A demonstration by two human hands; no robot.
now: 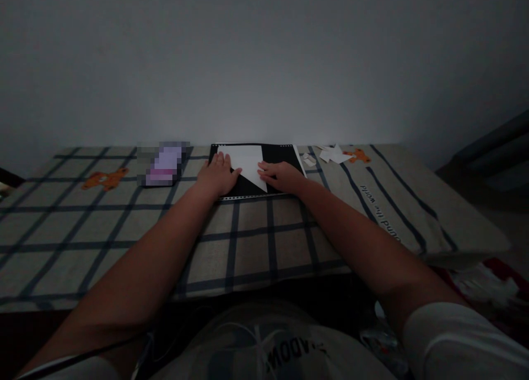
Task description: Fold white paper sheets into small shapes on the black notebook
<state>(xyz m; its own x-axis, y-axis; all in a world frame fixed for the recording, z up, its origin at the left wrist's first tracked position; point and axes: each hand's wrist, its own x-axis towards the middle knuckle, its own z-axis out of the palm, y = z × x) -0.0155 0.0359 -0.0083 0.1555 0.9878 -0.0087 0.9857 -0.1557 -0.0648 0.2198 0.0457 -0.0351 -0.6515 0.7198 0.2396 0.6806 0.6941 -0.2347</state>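
A white sheet of paper (247,158), cut or folded to a slanting lower edge, lies on a black page (283,155) with small white marks along its top and bottom edges. My left hand (218,173) rests flat with fingers spread over the left side of the white paper and the black page. On the right, my right hand (281,176) lies with its fingers stretched out, the tips touching the white paper near its right edge. Neither hand grips anything. A white margin shows beneath the black page at its right side.
Left of the page lies a phone (165,162) with a blurred, lit screen. White paper scraps (334,155) are scattered to the right. A checked cloth with bear prints covers the table (252,242), which meets a plain wall (264,66) at the back.
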